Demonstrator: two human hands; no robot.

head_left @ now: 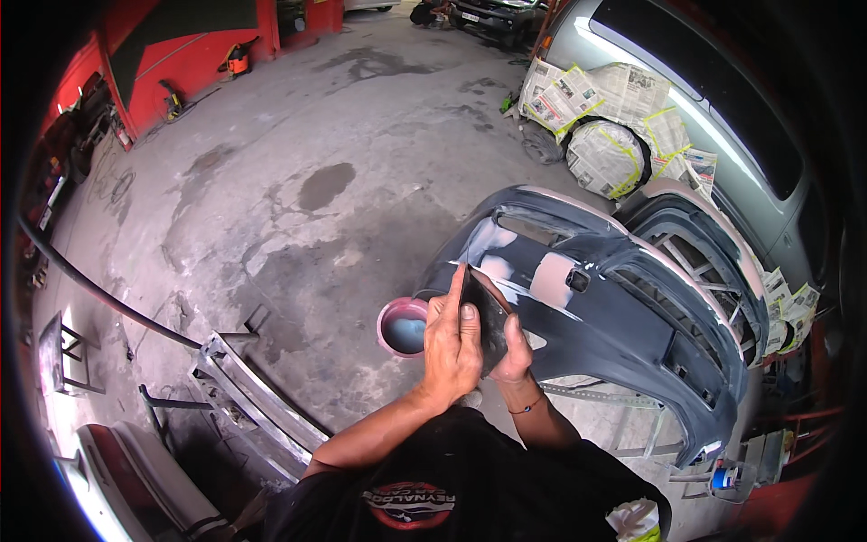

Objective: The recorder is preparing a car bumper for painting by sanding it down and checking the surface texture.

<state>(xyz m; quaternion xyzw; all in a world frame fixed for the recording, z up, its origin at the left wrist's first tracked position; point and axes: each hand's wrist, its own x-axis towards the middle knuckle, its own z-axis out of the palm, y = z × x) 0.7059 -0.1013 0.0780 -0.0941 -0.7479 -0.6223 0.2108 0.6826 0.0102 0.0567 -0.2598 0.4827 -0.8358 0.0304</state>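
In front of my body, my left hand [449,343] and my right hand [515,354] hold a dark, thin sheet [489,318] between them, which looks like sandpaper. My left thumb presses its near side, with the index finger stretched along the left edge. The right hand grips it from the other side, its fingers mostly hidden. Just beyond and to the right is a dark grey car bumper [623,312] with pinkish and white patches. A pink bucket [383,341] holding cloudy bluish liquid stands left of my hands.
A second bumper [686,210] lies behind the first. Beside it stands a silver vehicle [722,126] partly masked with newspaper [603,161]. Metal stands [257,388] and a white-and-red panel [126,479] are at the lower left. A dark hose [99,294] crosses the concrete floor [271,163].
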